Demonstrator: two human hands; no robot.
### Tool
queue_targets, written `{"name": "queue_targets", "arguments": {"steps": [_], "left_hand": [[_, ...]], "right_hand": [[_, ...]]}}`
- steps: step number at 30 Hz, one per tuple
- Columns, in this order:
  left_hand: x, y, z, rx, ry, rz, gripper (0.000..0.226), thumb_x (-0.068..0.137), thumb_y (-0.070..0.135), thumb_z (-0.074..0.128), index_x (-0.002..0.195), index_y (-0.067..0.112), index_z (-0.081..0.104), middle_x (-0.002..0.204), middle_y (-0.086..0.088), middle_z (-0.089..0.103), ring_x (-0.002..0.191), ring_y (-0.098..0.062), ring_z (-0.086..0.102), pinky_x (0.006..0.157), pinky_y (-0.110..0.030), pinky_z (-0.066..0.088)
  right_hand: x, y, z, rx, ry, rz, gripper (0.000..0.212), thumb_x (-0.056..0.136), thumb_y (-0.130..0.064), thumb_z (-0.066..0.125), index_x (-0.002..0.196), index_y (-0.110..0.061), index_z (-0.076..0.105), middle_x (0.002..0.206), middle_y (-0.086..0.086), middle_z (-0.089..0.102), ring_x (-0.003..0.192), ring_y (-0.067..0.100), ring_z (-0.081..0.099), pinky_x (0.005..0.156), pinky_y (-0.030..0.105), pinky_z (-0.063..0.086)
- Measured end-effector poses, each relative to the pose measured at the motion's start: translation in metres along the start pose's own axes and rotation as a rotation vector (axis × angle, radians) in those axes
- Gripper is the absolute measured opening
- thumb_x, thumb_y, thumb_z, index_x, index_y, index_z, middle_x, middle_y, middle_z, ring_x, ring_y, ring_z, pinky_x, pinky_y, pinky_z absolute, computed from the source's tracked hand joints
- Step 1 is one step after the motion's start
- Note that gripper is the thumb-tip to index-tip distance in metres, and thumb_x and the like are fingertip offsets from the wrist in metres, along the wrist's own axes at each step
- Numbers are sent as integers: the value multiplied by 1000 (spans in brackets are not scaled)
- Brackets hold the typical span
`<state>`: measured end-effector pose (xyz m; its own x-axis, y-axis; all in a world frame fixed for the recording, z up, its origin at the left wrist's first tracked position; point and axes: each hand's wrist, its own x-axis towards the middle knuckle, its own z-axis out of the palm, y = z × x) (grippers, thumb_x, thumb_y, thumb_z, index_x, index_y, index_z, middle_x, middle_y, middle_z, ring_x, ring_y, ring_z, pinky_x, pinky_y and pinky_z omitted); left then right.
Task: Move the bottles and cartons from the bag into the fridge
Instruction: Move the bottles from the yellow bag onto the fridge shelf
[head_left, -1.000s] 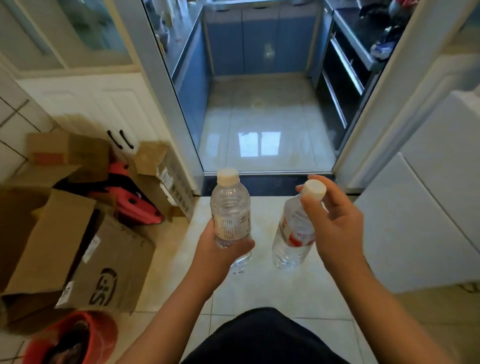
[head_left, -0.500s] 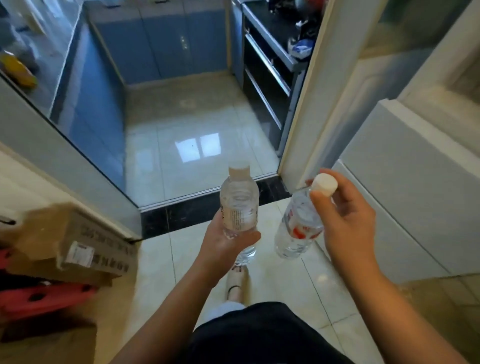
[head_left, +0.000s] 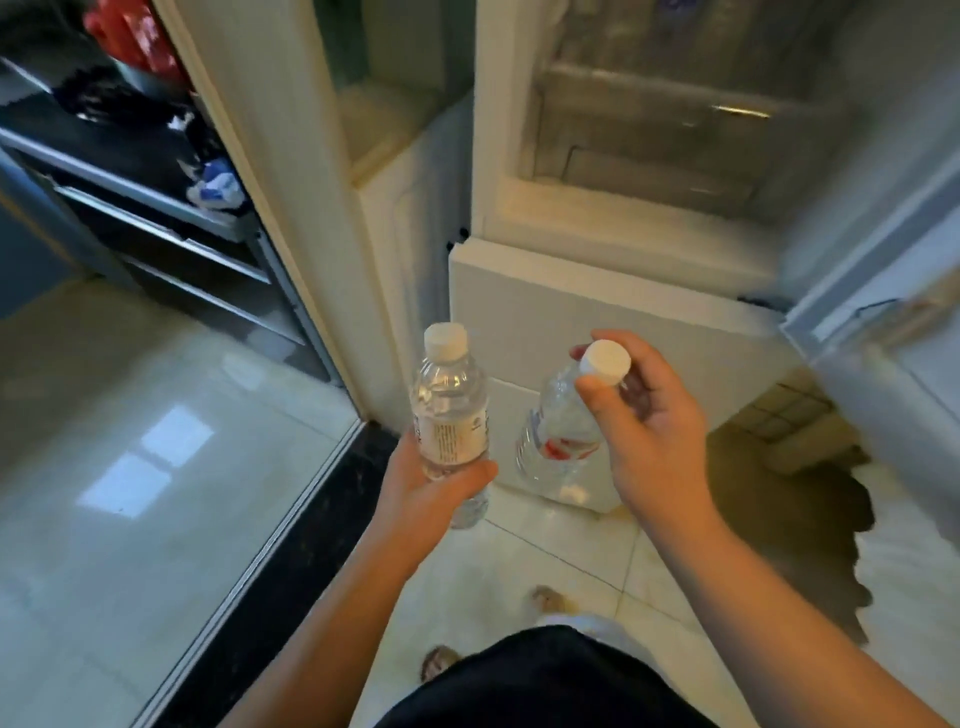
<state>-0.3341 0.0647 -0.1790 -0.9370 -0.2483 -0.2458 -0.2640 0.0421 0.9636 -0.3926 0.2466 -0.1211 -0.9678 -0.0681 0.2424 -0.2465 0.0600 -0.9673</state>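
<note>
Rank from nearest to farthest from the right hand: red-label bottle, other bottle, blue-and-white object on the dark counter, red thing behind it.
From the right hand, head view:
1. Red-label bottle: in its grip, held near the cap.
2. Other bottle: beside it, in the left hand.
3. Blue-and-white object: left, on the counter.
4. Red thing: far upper left.

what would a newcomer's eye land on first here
Two clear water bottles at the centre draw the eye: the left hand grips the upright bottle low on its body, while the right hand pinches the tilted bottle at its neck, under the white cap. Just beyond them stands the fridge, its upper compartment open.
</note>
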Motion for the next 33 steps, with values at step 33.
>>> {"name": "queue_targets", "arguments": {"steps": [33], "left_hand": [[353, 315, 180, -132, -221, 520, 64, 72, 19, 84, 126, 33, 53, 121, 6, 66, 114, -14, 62, 101, -41, 49]], "right_hand": [[417, -90, -104, 113, 617, -555, 25, 95, -7, 59, 120, -9, 56, 107, -3, 61, 97, -2, 60, 86, 17, 48]]}}
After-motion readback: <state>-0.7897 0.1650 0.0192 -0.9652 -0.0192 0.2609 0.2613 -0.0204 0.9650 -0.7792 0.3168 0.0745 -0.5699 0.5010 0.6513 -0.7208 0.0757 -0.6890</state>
